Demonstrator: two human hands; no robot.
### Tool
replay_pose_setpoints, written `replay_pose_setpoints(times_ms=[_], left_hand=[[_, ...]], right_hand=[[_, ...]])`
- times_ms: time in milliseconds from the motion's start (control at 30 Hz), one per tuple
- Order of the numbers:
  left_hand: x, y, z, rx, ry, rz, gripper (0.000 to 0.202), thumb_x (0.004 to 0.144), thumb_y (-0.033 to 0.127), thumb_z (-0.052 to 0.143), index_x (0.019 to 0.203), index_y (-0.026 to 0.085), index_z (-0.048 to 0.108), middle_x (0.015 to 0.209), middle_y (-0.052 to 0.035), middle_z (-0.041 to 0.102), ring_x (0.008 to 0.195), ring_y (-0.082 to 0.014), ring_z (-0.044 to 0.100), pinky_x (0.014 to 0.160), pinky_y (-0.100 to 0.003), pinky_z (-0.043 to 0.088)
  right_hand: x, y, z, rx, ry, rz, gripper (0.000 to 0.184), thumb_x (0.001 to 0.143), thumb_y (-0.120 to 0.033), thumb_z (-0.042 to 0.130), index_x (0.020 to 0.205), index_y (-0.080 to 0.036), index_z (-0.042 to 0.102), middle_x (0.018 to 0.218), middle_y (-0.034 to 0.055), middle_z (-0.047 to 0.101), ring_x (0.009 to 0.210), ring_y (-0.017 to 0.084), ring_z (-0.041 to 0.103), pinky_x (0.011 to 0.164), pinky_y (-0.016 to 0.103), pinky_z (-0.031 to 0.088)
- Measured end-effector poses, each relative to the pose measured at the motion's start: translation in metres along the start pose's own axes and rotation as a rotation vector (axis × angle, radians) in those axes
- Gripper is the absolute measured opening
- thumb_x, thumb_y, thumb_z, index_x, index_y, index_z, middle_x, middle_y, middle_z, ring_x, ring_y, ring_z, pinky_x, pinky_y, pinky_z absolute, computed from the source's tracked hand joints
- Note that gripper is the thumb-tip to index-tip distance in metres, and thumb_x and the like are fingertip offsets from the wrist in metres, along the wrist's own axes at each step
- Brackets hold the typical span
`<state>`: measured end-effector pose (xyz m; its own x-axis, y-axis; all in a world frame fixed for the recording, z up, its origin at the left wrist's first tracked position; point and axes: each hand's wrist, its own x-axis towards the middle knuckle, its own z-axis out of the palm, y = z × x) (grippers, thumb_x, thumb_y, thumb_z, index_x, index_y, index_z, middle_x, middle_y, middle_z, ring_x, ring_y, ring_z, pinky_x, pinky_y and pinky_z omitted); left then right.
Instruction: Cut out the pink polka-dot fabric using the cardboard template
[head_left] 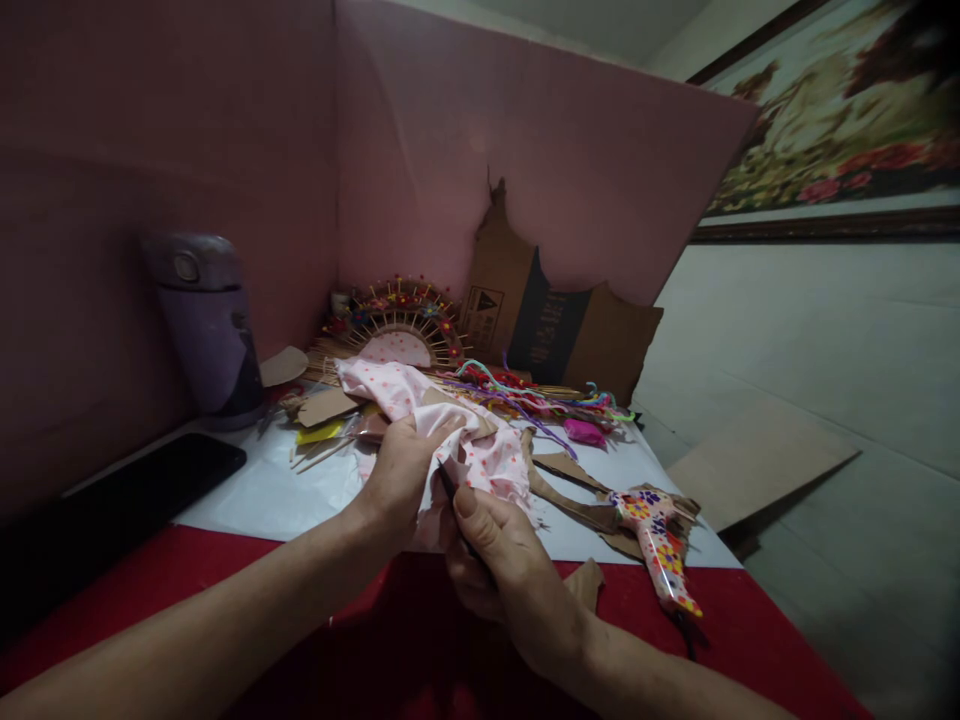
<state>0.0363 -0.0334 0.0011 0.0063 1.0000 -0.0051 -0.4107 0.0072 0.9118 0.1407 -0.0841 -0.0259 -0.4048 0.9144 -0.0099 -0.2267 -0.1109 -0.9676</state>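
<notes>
My left hand [401, 470] is closed on a piece of pink fabric with small dots [487, 455], holding it up over the table's near side. My right hand [499, 565] sits just below and to the right, closed round a thin dark tool [450, 487] whose tip touches the fabric's lower edge. What sort of tool it is I cannot make out. The cloth trails back over cardboard scraps towards a fan-shaped piece of sticks and beads [397, 325].
A purple flask [210, 320] stands at the left by a dark phone [127, 495]. Coloured cords [525, 395], cardboard pieces [570, 485] and a flower-patterned glue gun [664, 550] lie on white paper [255, 495]. Pink boards wall the back. The table's right edge drops to the floor.
</notes>
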Motion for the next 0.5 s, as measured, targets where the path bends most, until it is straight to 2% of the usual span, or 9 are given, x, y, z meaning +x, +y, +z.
replay_pose_setpoints(times_ms=[267,500], left_hand=[[-0.0019,0.0025,0.0007,0.007,-0.013,-0.021,0.018,0.067,0.026,0.068,0.064,0.015,0.055,0.045,0.0049,0.048,0.034,-0.0045,0.039,0.034,-0.017,0.027],[-0.0014,0.0022,0.0008,-0.047,-0.076,-0.028,0.02,0.061,0.025,0.072,0.059,0.014,0.056,0.044,0.0052,0.047,0.036,-0.0049,0.039,0.035,-0.017,0.028]], right_hand=[[-0.0002,0.0001,-0.0006,-0.018,-0.002,0.014,0.043,0.08,-0.06,0.051,0.07,-0.02,0.039,0.047,-0.0107,0.03,0.036,0.002,0.016,0.034,0.016,0.012],[-0.0009,-0.0013,0.0003,-0.02,0.003,0.001,0.044,0.079,-0.061,0.05,0.071,-0.019,0.04,0.046,-0.0112,0.029,0.036,0.002,0.015,0.033,0.016,0.011]])
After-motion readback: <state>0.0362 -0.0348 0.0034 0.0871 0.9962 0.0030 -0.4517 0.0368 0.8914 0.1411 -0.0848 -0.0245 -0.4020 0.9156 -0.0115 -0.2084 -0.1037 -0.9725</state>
